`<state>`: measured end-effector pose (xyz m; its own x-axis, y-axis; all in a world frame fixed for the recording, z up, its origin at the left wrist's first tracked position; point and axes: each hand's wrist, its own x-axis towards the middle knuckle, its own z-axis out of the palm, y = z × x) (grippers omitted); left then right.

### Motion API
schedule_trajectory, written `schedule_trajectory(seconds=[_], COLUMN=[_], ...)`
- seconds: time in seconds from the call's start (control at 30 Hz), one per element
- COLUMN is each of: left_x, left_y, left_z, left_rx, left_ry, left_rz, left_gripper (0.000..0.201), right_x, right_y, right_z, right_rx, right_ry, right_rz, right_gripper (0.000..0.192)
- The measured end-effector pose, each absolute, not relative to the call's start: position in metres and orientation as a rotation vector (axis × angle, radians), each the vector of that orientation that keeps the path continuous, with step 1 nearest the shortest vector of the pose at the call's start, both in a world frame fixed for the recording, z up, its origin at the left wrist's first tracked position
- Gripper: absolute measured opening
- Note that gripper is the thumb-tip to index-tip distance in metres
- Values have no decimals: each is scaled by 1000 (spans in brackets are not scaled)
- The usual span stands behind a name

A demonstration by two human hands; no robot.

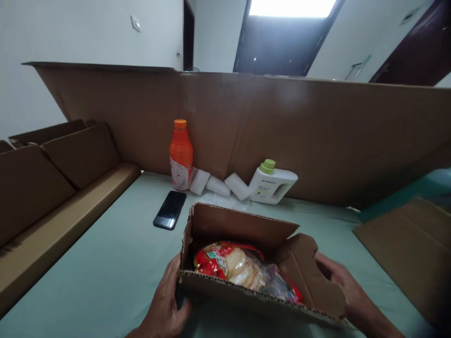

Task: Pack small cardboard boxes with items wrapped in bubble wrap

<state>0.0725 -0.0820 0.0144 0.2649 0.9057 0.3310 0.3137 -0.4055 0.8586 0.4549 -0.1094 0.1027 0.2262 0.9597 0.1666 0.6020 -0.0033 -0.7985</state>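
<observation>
An open brown cardboard box [225, 225] sits on the pale green surface at the lower middle. Inside it lies a red and clear snack bag [239, 270] of round crackers. My left hand [167, 305] grips the box's near left corner. My right hand [347, 291] holds the box's right side, partly hidden behind the right flap [310, 272].
Beyond the box lie a black phone [170, 210], an orange bottle [181, 155], three white foam blocks [218, 184] and a white jug with a green cap [273, 183]. A tall cardboard wall [317, 136] stands behind. Cardboard pieces lie at left [52, 188] and right [412, 249].
</observation>
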Motion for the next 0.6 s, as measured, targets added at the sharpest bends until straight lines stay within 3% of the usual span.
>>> schedule_trajectory(seconds=[0.2,0.3,0.43,0.6], left_x=[79,79,79,66], left_y=[-90,-90,-87,-86], left_z=[7,9,11,-2], left_rx=[1884,1874,1870,1864], left_ry=[1224,1239,1220,1293], left_rz=[1195,1179,1177,1103], left_gripper=[67,67,64,54], right_x=[426,405,414,473], right_y=[44,87,49,-88], right_z=[112,103,115,121], right_rx=[-1565,-1592,-1634,-1699], right_ry=[-1802,-1766,-1589,-1060], right_rz=[308,280,191,267], right_gripper=[26,24,26,37])
